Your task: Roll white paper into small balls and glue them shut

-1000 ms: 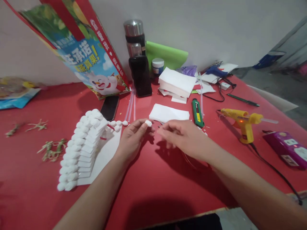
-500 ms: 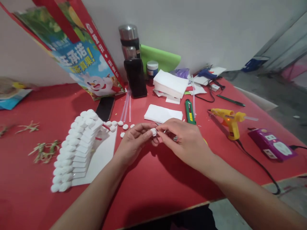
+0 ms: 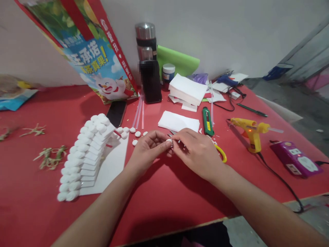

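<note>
Between both hands, over the middle of the red table, is a small white piece [image 3: 169, 142]. My left hand [image 3: 151, 147] pinches it between thumb and fingers. The fingertips of my right hand [image 3: 196, 151] close on its other side. Just behind the hands lies a stack of white paper strips [image 3: 178, 122]. Yellow-handled scissors [image 3: 221, 153] are partly hidden under my right hand. Several white round pieces [image 3: 137, 134] lie behind my left hand. To the left, a curved stepped structure [image 3: 89, 156] of white card and round white pieces rests on a white sheet [image 3: 117, 164].
A yellow glue gun [image 3: 250, 132] and a purple power box [image 3: 295, 159] are at the right, joined by a cord. A green cutter [image 3: 207, 121], phone [image 3: 117, 113], upright black phone [image 3: 151, 82], metal flask [image 3: 145, 34] and printed bag [image 3: 95, 58] stand or lie behind.
The whole view has shifted, so the table items appear slightly farther right. The white piece is turned and more covered by my fingers. More of the yellow scissors handle shows.
</note>
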`<state>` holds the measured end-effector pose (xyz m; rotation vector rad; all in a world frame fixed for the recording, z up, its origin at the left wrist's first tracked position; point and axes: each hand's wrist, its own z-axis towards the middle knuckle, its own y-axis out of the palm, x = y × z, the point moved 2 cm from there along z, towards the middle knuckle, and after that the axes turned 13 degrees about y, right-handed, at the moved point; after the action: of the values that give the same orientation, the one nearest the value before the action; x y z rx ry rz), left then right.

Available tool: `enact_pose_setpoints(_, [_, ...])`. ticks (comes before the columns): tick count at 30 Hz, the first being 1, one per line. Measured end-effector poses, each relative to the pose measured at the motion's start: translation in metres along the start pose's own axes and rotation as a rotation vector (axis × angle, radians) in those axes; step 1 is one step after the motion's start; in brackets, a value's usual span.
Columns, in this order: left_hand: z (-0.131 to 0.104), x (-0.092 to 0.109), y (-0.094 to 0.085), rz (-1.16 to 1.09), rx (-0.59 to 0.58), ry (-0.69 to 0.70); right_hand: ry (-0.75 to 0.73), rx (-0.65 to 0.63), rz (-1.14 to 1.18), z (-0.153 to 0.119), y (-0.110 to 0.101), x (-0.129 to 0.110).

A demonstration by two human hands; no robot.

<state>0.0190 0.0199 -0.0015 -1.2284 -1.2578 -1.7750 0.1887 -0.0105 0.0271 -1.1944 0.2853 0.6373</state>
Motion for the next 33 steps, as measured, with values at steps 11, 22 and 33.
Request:
enact_pose_setpoints(11, [0.002, -0.009, -0.006, -0.151, -0.002, -0.137, 0.205, -0.062, 0.298, 0.008, 0.000, 0.005])
enact_pose_setpoints(22, [0.006, -0.004, -0.011, -0.309, 0.053, -0.086, -0.024, 0.061, 0.216, 0.007, -0.014, 0.004])
enact_pose_setpoints(33, [0.008, -0.007, -0.017, -0.460, 0.139, -0.175, 0.290, -0.385, -0.623, -0.046, -0.029, 0.050])
